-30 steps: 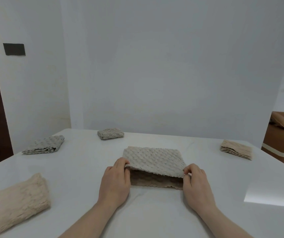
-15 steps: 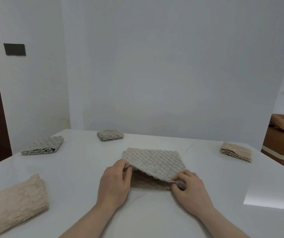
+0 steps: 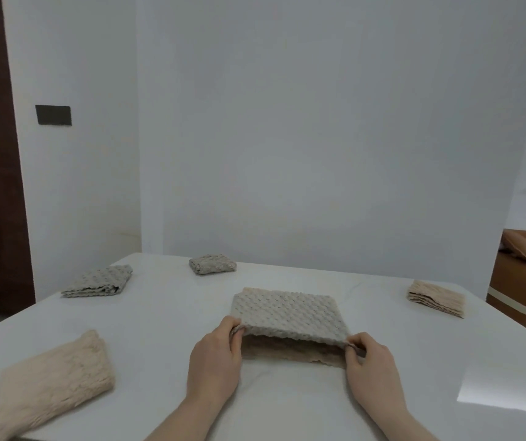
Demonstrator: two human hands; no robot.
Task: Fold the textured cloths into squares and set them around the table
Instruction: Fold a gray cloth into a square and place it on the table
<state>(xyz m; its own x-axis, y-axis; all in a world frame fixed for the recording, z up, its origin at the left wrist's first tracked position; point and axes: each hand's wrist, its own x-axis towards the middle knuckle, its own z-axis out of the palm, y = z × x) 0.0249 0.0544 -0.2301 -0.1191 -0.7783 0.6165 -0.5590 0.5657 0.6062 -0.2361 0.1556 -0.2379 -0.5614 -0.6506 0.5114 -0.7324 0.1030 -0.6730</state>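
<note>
The left hand (image 3: 215, 354) and right hand (image 3: 371, 361) each pinch a near corner of the dimpled cloth (image 3: 287, 313), lifting its top layer off the bench (image 3: 287, 409). An uneven pull would probably skew the edges, spoiling the square.

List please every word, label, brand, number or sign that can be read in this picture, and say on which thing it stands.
There is none: no readable text shows in the head view.
The grey cloth that the left hand and right hand pinch bears only a bumpy weave.
The dark wall plate is blank.
The cardboard box shows only a pale tape strip.
</note>
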